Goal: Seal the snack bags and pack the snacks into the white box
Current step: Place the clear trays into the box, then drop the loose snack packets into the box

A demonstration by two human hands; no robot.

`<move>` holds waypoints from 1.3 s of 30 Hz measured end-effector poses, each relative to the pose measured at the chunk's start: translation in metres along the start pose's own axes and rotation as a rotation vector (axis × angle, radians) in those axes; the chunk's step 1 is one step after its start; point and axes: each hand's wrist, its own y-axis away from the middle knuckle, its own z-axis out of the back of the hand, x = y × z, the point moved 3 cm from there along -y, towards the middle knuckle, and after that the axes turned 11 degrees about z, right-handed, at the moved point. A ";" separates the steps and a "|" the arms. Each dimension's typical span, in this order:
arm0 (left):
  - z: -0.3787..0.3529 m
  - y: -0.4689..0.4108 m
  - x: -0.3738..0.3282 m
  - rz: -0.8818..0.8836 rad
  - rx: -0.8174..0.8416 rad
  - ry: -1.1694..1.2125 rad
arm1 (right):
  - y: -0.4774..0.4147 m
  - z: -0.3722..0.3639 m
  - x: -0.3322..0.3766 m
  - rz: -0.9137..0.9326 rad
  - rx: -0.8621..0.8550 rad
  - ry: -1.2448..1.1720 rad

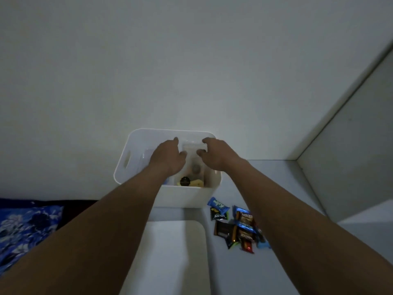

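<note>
Dim light. We see a pale tabletop [265, 273] against a bare wall [191, 60], a panel [350, 145] closing the right. White box [187, 196] sits at the wall. Left hand [168, 158] and right hand [217, 155] reach into it, apart, fingers curled; grip unclear. Wrapped snacks [236, 226] lie just right; a white lid [174, 252] lies nearer.

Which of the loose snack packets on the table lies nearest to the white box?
The blue packet at the far end of the pile, lying just off the white box corner; the others lie farther away.
</note>
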 end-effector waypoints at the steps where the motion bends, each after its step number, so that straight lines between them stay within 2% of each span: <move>1: -0.002 0.012 -0.011 -0.029 -0.016 -0.013 | 0.013 0.009 -0.007 0.010 -0.014 0.034; 8: -0.060 0.090 -0.073 -0.160 -0.062 0.041 | 0.101 0.037 -0.082 -0.028 0.039 0.123; 15: -0.153 0.141 -0.080 -0.221 -0.057 0.032 | 0.164 0.009 -0.171 -0.113 0.108 0.075; 19: -0.203 0.146 -0.072 -0.223 -0.037 -0.041 | 0.177 -0.022 -0.219 -0.147 0.132 0.036; 23: -0.253 0.136 -0.065 -0.253 -0.023 -0.099 | 0.175 -0.052 -0.263 -0.171 0.087 -0.001; 27: -0.301 0.118 -0.059 -0.358 -0.058 -0.268 | 0.169 -0.082 -0.305 -0.197 0.128 0.069; 30: -0.325 0.104 -0.052 -0.366 -0.057 -0.380 | 0.161 -0.103 -0.323 -0.136 0.139 0.142; 35: -0.337 0.099 -0.051 -0.331 -0.173 -0.412 | 0.158 -0.119 -0.329 -0.016 -0.092 0.283; 39: -0.339 0.096 -0.055 -0.368 -0.227 -0.289 | 0.156 -0.117 -0.331 0.052 -0.180 0.218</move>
